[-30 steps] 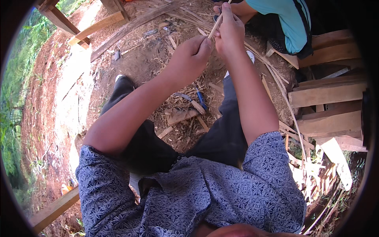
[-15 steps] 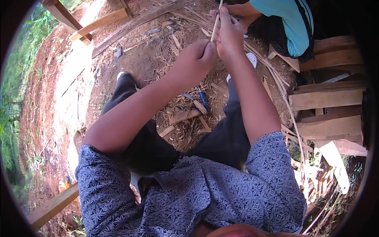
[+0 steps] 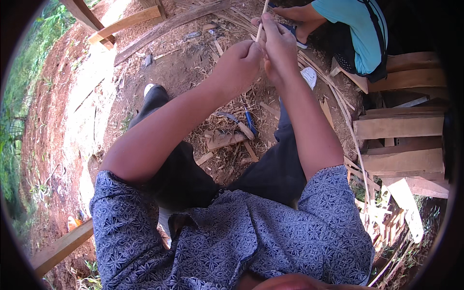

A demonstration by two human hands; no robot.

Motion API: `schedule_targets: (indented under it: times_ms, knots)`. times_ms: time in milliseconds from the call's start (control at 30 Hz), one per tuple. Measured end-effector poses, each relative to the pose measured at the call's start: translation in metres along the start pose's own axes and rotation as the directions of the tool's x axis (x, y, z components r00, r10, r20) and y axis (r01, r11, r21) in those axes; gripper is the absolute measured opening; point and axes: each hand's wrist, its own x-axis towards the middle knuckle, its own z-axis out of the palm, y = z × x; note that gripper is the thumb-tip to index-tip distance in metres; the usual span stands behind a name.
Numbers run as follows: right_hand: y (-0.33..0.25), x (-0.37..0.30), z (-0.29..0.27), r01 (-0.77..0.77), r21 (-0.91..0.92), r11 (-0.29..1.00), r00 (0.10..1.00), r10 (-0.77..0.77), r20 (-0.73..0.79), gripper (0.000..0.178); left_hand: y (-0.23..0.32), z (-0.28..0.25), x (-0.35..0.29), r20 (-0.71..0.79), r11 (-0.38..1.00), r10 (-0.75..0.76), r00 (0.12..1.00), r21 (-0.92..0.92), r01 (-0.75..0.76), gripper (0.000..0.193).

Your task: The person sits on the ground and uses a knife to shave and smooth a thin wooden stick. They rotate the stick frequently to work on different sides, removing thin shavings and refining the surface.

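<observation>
Strip (image 3: 261, 21) of pale bamboo, upright at top centre, pinched in right hand (image 3: 279, 48); left hand (image 3: 238, 65) curled shut against its lower end, touching the right. Below, between the knees, knife (image 3: 250, 122) on littered ground (image 3: 183, 67). Beyond, another person's teal shirt (image 3: 356, 29); planks (image 3: 401, 126) at right.

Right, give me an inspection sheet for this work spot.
Surface: bare dirt ground, strewn with shavings.
Job's things: thin bamboo strip, held upright.
Clutter: blue-handled tool and wood offcuts between the legs; long strips to the right.
Grips: left hand and right hand both pinch the strip.
Cables: nothing seen.
Surroundings: stacked planks on the right, another person seated ahead, greenery on the left.
</observation>
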Motion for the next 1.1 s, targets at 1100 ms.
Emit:
schedule_targets:
  times_ms: [1100]
  knots:
    - [0.004, -0.014, 0.001, -0.028, -0.008, 1.0, 0.999, 0.028, 0.02, 0.032, -0.007, 0.017, 0.001, -0.008, 0.987, -0.043, 0.999, -0.155, 0.041, 0.025]
